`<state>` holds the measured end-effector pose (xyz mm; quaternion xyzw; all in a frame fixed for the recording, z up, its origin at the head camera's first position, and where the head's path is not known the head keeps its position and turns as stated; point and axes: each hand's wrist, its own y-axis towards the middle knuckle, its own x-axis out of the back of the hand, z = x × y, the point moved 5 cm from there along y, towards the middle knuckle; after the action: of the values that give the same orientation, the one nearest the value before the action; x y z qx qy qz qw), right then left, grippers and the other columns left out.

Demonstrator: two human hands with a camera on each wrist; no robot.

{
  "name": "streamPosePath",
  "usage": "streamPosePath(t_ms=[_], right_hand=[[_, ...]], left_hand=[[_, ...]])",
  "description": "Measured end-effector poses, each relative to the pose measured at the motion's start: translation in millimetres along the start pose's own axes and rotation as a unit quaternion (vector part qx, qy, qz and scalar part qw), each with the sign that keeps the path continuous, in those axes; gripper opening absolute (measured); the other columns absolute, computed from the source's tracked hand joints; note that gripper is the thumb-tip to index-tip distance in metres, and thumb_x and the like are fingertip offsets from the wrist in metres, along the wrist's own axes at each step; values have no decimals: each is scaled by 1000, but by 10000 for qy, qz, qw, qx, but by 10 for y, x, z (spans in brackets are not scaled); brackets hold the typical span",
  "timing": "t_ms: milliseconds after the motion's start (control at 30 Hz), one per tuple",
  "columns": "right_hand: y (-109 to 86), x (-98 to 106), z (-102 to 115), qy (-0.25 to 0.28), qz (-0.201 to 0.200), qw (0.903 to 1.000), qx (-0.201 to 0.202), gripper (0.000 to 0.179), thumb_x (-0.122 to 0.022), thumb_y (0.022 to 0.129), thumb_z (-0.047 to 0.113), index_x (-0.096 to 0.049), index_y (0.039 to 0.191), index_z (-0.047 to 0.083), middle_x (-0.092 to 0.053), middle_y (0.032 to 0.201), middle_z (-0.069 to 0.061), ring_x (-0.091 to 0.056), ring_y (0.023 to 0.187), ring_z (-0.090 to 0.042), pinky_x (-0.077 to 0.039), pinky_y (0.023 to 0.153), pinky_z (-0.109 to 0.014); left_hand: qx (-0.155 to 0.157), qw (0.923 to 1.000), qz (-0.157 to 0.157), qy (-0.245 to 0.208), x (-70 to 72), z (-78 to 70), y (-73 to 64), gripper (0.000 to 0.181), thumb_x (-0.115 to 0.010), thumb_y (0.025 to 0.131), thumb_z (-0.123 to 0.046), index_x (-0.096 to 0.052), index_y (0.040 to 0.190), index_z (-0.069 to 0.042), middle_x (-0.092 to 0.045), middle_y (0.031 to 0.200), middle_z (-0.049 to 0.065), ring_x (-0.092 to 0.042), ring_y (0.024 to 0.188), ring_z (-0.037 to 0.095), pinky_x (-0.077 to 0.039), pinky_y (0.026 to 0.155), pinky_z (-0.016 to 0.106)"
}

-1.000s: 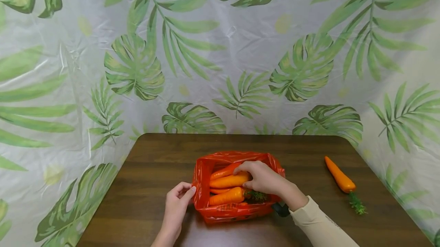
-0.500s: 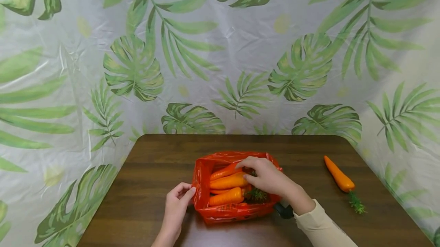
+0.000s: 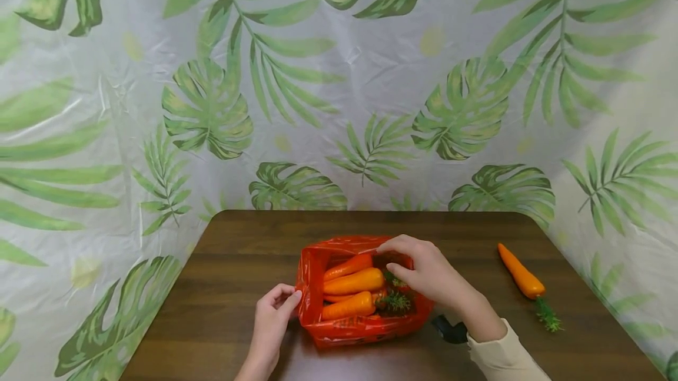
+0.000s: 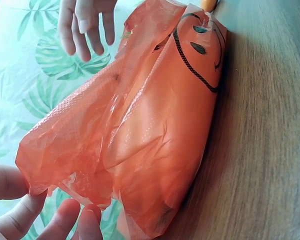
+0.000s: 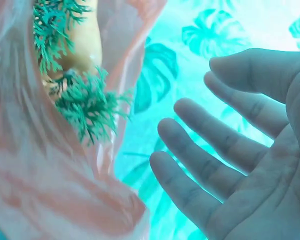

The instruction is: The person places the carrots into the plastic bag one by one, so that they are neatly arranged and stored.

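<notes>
A red plastic bag (image 3: 365, 329) lies on the table with its mouth open upward, several orange carrots (image 3: 354, 281) inside. Green leafy tops (image 3: 397, 302) show at the bag's right end. My left hand (image 3: 272, 310) pinches the bag's left rim between thumb and fingers; the left wrist view shows the fingertips (image 4: 65, 215) at that plastic edge. Above the bag's right end, my right hand (image 3: 424, 266) holds nothing. In the right wrist view its fingers (image 5: 205, 167) are spread and relaxed, apart from the bag and the leafy tops.
One more carrot (image 3: 521, 272) with a green top lies on the right side of the brown wooden table (image 3: 238, 263). A leaf-patterned sheet (image 3: 371, 75) hangs behind the table. The right wrist bears a black device (image 3: 450, 330).
My right hand has let go of the carrot in the bag and moved up and to the right, its fingers loosening. The left hand keeps its place on the bag's rim.
</notes>
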<state>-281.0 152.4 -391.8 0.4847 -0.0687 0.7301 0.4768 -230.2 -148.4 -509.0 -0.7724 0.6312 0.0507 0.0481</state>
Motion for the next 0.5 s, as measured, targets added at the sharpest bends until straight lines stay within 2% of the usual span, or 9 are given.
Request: streamPosePath(t_ms=[167,500], right_hand=[[-99,128,-23,-149,-349,9992,-120,38,-77,90,15,-66,122,33,-65,123,10,-61,114,-14,-53,92,-44],[-365,285,-160,-364,-674,9963,-378,40,-77,90,12,-66,123,33,-65,122,12,-62,113,-15,-54,87,-44]], left_hand=[[-75,9999,31,-62,-7,-23,-2,22,-72,93,-12,-66,99,8,-66,89,12,-64,76,18,-59,71,34],[-55,10000,-3,-8,-9,9,-4,20,-72,93,-10,-66,99,8,-66,89,11,-63,76,18,-58,69,32]])
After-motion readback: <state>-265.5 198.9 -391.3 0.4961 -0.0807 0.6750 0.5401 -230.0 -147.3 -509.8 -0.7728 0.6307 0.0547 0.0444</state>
